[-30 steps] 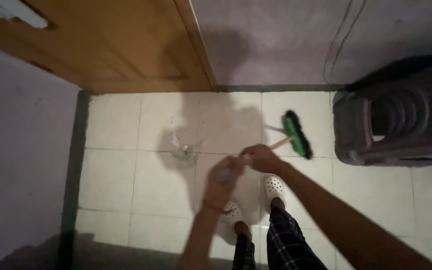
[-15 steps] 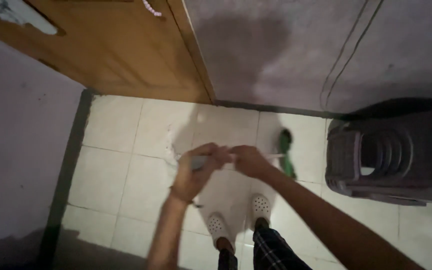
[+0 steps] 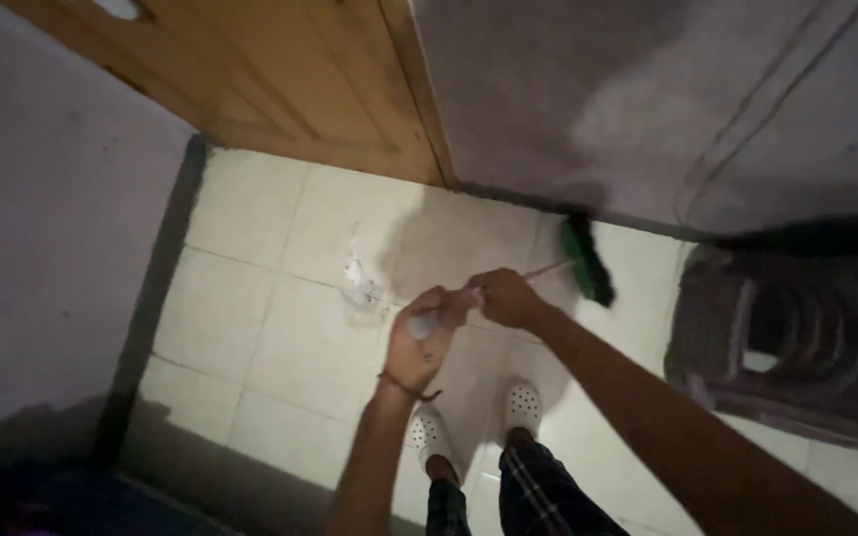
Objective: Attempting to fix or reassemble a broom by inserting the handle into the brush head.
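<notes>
Both hands on the broom handle
Left hand [image 3: 419,335] and right hand [image 3: 504,298] have fingers wrapped round the pale handle [image 3: 446,308]; green broom head [image 3: 587,260] sits right of centre.

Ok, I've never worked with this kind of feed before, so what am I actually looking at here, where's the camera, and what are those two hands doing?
There is no machine here: these are a person's two bare hands, filmed by one camera worn on the head and looking straight down. The left hand and the right hand both grip the pale handle of a broom, one next to the other. Its green brush head sits on the tiled floor close to the grey wall. Below the hands you see the person's own feet in white perforated shoes. On the tiles, left of the hands, lies a small patch of whitish litter. A wooden door is at the top, and a stack of dark plastic chairs stands at the right.
</notes>
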